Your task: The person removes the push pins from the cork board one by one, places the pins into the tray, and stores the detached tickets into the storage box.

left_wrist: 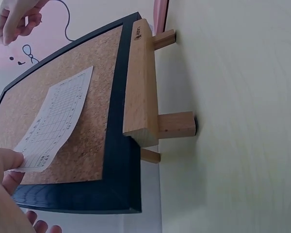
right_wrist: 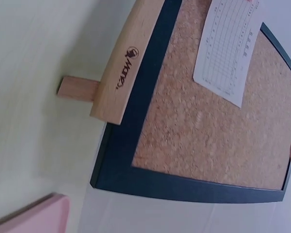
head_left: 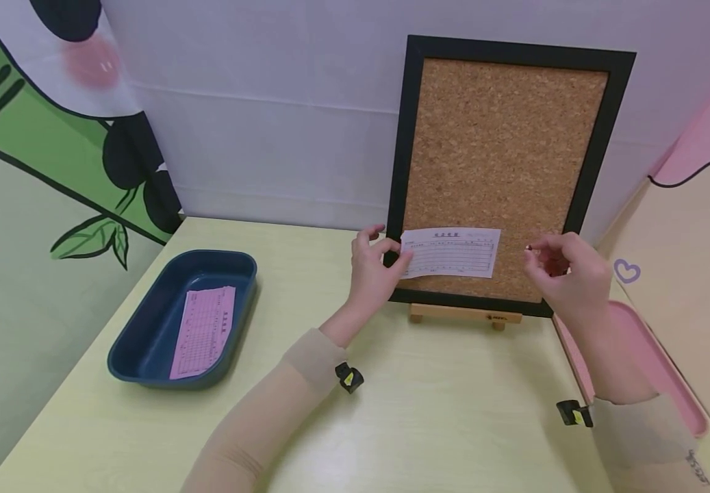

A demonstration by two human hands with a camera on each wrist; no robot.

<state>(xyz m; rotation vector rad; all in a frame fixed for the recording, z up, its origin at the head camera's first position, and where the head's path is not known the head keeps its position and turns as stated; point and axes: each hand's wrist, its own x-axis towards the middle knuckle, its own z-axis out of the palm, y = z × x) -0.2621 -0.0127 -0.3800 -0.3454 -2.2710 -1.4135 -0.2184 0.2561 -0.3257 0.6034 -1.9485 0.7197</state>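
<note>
A black-framed cork board (head_left: 502, 150) leans upright on a small wooden easel (head_left: 465, 313). My left hand (head_left: 374, 267) pinches the left end of a white printed form slip (head_left: 453, 252) between thumb and finger, over the board's lower left part. In the left wrist view the slip (left_wrist: 58, 116) bows slightly, its thumb-side end lifted off the cork. To the right of the slip, my right hand (head_left: 570, 270) is raised before the board's lower right corner. Its thumb and forefinger pinch a tiny pin-like thing (head_left: 528, 248), too small to make out fully.
On the left of the table stands a dark blue tray (head_left: 127, 342) with pink printed slips (head_left: 203, 332) in it. A pink tray (head_left: 659, 356) lies at the right, partly behind my right forearm. A pale cloth wall (head_left: 268, 137) rises behind the board.
</note>
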